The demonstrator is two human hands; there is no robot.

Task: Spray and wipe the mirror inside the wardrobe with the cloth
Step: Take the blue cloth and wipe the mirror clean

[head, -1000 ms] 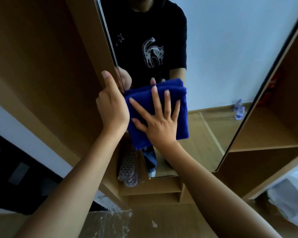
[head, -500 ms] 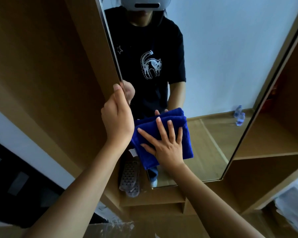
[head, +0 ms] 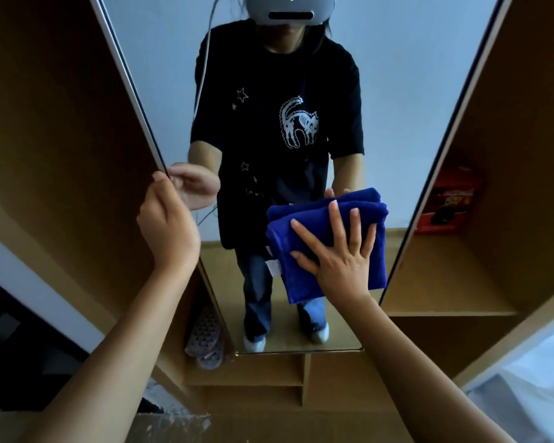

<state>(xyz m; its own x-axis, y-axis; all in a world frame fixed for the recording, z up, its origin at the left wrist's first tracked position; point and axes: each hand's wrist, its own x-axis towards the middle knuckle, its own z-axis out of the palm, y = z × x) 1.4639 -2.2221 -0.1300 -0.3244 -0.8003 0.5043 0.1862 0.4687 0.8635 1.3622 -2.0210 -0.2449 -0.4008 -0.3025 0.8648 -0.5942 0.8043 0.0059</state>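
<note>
A tall mirror [head: 397, 75] stands inside the wooden wardrobe and reflects a person in a black shirt. My right hand [head: 339, 251] presses a folded blue cloth [head: 304, 225] flat against the lower right of the glass, fingers spread and straight. My left hand [head: 165, 225] grips the mirror's left edge, thumb up along the frame. No spray bottle is in view.
A wooden side panel [head: 61, 123] rises at the left. Wardrobe shelves [head: 445, 282] lie to the right, with a red box [head: 448, 203] on one. A perforated slipper [head: 205, 340] sits behind the mirror's lower left. Low shelves [head: 269, 378] run under the mirror.
My right hand has slid the cloth from the mirror's left edge across to its lower right. The left hand keeps its grip on the frame. My view has tilted up.
</note>
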